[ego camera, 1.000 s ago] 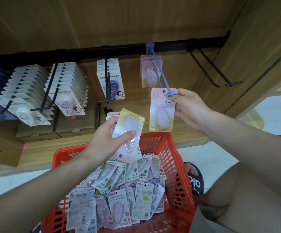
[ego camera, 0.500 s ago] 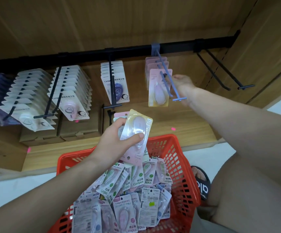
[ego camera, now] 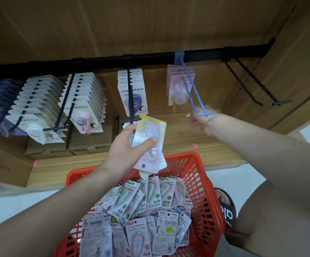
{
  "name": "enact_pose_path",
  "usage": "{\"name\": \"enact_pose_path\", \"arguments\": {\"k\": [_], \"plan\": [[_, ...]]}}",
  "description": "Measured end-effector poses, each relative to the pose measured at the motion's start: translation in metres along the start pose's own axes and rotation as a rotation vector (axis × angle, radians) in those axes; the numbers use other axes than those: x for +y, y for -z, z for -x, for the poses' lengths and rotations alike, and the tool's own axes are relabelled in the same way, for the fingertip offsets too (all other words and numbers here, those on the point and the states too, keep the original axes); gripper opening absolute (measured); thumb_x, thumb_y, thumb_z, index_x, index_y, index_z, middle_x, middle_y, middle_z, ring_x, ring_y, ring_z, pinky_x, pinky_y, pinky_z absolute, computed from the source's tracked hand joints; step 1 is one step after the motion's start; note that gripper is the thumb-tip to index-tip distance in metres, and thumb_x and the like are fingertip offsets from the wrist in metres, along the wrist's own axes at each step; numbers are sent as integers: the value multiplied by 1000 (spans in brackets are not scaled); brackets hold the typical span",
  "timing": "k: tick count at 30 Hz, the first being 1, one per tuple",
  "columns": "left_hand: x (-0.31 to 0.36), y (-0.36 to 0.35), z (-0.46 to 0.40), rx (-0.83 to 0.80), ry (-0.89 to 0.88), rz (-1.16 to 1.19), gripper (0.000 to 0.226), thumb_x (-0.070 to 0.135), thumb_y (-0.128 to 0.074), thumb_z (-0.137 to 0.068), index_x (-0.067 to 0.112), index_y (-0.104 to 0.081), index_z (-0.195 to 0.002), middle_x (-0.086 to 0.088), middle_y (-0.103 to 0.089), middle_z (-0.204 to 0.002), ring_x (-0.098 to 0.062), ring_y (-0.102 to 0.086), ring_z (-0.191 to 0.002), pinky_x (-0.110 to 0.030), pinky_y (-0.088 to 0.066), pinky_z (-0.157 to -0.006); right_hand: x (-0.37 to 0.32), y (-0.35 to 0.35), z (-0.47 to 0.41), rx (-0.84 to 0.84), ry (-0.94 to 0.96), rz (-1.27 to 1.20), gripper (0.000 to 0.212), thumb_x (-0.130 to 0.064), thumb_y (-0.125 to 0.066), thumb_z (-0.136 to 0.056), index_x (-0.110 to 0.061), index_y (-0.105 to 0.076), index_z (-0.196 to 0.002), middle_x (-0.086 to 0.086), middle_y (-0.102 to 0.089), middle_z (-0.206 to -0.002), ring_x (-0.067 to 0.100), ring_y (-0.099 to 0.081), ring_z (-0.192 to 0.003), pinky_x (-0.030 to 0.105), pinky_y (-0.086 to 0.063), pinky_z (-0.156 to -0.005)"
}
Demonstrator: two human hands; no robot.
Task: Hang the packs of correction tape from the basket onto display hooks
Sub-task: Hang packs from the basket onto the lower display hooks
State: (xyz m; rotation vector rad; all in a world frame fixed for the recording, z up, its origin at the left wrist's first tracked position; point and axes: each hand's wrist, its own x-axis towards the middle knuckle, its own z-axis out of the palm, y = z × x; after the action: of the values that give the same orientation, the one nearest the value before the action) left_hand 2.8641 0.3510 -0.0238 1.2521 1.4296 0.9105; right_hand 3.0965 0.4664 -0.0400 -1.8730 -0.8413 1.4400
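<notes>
Small stack of correction tape packs (ego camera: 148,143) held in left hand (ego camera: 126,151), thumb pressed on the front blister, fingers behind; stack sits above the red basket (ego camera: 198,175), just below the tip of the black hook (ego camera: 131,101). Hang holes point downward, so each pack needs turning before threading; judged risk: a fumble drops one back into the basket. More loose packs (ego camera: 146,210) fill the basket. Right hand (ego camera: 204,121) is blurred just under the tip of the blue hook (ego camera: 193,88); cannot tell whether its grip is apart or together, nothing seen in it. Pink packs (ego camera: 178,86) hang far back on that hook. Risk: the loose thumb hold lets the stack fan and slip; mixing colours across hooks is also possible.
</notes>
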Motion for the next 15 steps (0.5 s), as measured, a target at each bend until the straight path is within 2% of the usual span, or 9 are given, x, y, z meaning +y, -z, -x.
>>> {"name": "enact_pose_path", "arguments": {"k": [3,5,6,7,9,11,12,15], "plan": [[-4,-3,-4,4,8,6,22,32,-78,-91,33,-66,-110,22,-75,-87,-2,-73,-79,-16,-52,-62,22,-3,42,-265,-136,35,19,-20,-52,-107,-12,-60,-93,9,-66,-90,22,-67,-79,35,-58,-73],[-4,-9,-6,3,0,7,17,30,-76,-93,31,-67,-108,24,-74,-84,1,-71,-75,-13,-50,-60,29,-7,71,-467,-119,-1,11,-17,-59,-103,-11,-65,-96,9,-71,-93,25,-71,-88,37,-59,-83],[-4,-12,-5,-3,-5,5,14,29,-74,-95,30,-68,-107,26,-73,-82,4,-69,-71,-11,-48,-59,29,-9,81,-496,-83,-14,4,-15,-62,-100,-13,-65,-98,9,-73,-96,25,-72,-93,38,-59,-89],[-5,-14,-5,-13,-12,2,12,28,-73,-95,28,-69,-107,27,-72,-79,6,-66,-68,-10,-47,-59,30,-10,86,-497,-18,15,8,-13,-66,-95,-14,-66,-103,9,-75,-103,25,-74,-99,40,-58,-95],[-5,-18,-1,-51,-16,-16,10,28,-73,-95,25,-72,-105,21,-73,-79,5,-64,-67,-11,-47,-60,29,-11,95,-440,115,134,43,-17,-73,-80,-24,-63,-122,6,-74,-116,24,-72,-111,44,-54,-106],[-6,-19,2,-115,-20,-79,11,33,-75,-93,25,-74,-102,10,-74,-87,-1,-64,-73,-19,-48,-66,25,-6,94,-413,184,186,65,-22,-70,-65,-35,-62,-128,1,-70,-121,22,-67,-118,46,-48,-112],[-5,-19,2,-142,-22,-114,10,34,-77,-92,27,-74,-99,7,-73,-87,-3,-64,-76,-22,-48,-70,23,-4,91,-445,199,181,66,-22,-70,-65,-37,-62,-128,1,-70,-121,23,-66,-118,46,-48,-112],[-7,-18,3,-181,-16,-141,6,34,-78,-91,32,-74,-94,16,-72,-82,0,-64,-77,-23,-44,-73,21,0,89,-484,253,287,54,-16,-77,-81,-34,-62,-130,2,-64,-124,20,-68,-113,41,-56,-101]]}}
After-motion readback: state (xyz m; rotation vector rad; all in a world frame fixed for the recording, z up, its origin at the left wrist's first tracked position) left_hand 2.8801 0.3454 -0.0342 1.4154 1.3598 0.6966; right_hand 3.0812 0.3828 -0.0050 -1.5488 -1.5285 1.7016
